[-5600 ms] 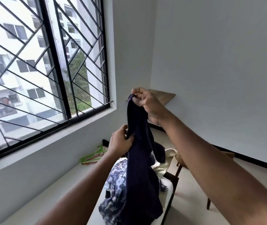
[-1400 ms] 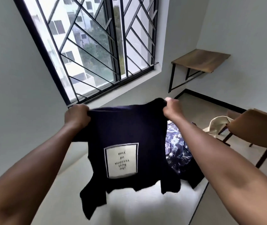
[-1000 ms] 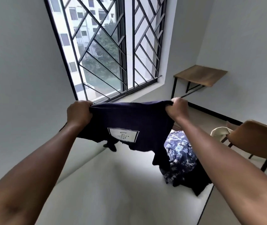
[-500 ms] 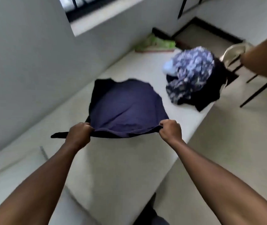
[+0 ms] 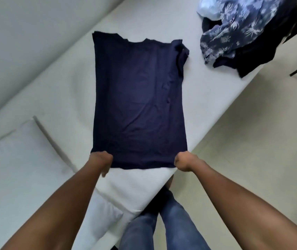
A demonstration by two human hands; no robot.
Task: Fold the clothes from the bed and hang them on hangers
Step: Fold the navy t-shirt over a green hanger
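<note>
Navy tee (image 5: 138, 105) flat on bed (image 5: 62, 87), L hand (image 5: 101, 162) & R hand (image 5: 182, 162) pinching hem, clothes pile (image 5: 234, 33) beyond

The navy T-shirt (image 5: 138, 98), earlier held up, now lies flat on bed (image 5: 57, 83)

bed (image 5: 207, 98) white sheet | navy T-shirt (image 5: 138, 105) spread flat mid-bed | clothes pile (image 5: 238, 33) far end | pillow (image 5: 17, 168) near corner

- The navy T-shirt (image 5: 138, 105) lies flat on the bed (image 5: 68, 91).
- The left hand (image 5: 100, 160) and the right hand (image 5: 182, 162) grip its near corners.
- A clothes pile (image 5: 234, 33) lies beyond its right sleeve.
</note>
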